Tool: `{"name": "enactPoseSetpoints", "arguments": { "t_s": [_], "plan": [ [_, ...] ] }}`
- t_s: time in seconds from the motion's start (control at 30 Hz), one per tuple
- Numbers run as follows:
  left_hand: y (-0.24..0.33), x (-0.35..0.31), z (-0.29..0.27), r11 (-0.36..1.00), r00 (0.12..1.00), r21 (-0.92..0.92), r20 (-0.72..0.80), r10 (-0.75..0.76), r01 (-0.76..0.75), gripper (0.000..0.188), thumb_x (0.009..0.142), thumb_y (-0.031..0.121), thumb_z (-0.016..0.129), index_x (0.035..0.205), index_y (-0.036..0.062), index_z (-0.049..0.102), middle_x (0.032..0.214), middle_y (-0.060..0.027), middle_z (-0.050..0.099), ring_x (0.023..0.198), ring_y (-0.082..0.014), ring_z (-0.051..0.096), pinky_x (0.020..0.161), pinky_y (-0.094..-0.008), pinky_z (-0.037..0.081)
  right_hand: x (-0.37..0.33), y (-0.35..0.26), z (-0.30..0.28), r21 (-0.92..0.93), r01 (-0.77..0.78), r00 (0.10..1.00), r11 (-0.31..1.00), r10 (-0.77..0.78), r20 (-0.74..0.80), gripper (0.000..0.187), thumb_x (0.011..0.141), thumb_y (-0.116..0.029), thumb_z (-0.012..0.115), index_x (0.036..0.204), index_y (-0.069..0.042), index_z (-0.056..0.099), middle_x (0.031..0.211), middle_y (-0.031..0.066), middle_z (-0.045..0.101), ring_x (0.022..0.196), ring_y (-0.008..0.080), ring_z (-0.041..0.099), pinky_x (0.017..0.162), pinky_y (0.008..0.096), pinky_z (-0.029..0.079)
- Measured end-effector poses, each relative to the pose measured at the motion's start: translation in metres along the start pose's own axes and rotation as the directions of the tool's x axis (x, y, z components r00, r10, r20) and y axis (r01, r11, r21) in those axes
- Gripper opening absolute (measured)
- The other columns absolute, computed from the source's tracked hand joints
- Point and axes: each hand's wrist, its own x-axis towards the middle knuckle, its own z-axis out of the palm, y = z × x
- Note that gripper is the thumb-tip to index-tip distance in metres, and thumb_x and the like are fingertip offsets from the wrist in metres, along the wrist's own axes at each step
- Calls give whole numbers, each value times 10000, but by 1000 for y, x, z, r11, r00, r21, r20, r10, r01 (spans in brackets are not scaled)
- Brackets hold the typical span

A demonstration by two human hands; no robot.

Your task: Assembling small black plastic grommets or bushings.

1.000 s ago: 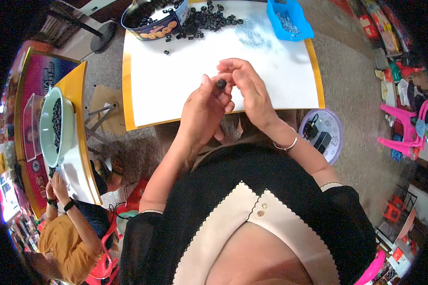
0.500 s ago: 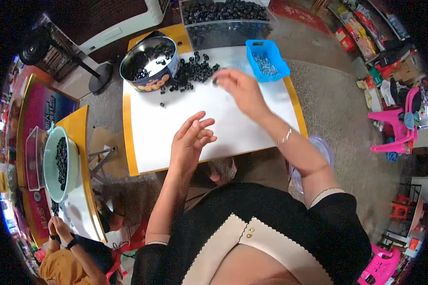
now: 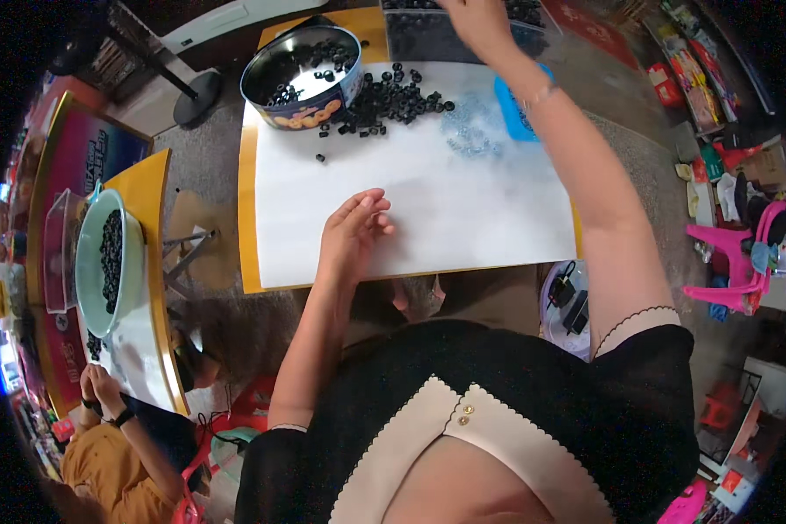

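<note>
My right hand reaches to the far side of the table, over a clear box of black pieces. The upper picture edge cuts off its fingertips, so its grip does not show. My left hand hovers above the white sheet, fingers loosely curled and slightly apart, nothing visible in them. Small black ring-like pieces lie heaped beside a round tin that holds more of them. One black piece sits apart. Tiny light-blue bits are spread right of the heap.
A blue plastic tray stands at the table's right, partly behind my right forearm. Leftward, a pale green basin of black pieces rests on another table, where another person's hands are together. A pink stool stands at right.
My right hand has gone from beside the black heap, with a small dark piece at its fingertips, out to the far box. The left hand's fingers have curled in more. The view has shifted.
</note>
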Motion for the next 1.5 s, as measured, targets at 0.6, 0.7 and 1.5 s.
{"name": "enactPoseSetpoints", "arguments": {
  "t_s": [0.6, 0.7, 1.5],
  "plan": [
    [-10, 2, -15, 998, 980, -59, 194, 44, -33, 233, 898, 117, 501, 1069, -40, 524, 900, -101, 581, 749, -140, 564, 704, -290, 500, -146, -59, 93, 78, 257, 907, 963, -269, 324, 133, 740, -157, 598, 831, -71, 643, 811, 83, 569, 842, 252, 517, 772, 364, 417],
    [-11, 4, -24, 979, 980, -186, 165, 110, -78, 239, 905, 132, 494, 1072, -37, 525, 905, -103, 582, 733, -140, 569, 691, -288, 506, -152, -68, 66, 255, 53, 903, 966, -155, 401, 164, 748, -139, 605, 876, -45, 647, 819, 73, 563, 812, 208, 517, 721, 316, 428],
    [-22, -24, 40, 997, 985, -53, 159, 66, -59, 245, 880, 133, 549, 1057, -35, 533, 874, -83, 590, 706, -136, 549, 647, -262, 483, -247, -105, -59, 573, -316, 946, 756, 208, 248, 148, 788, -11, 591, 934, -1, 612, 866, 56, 568, 765, 122, 549, 666, 242, 450]
  ]
}}
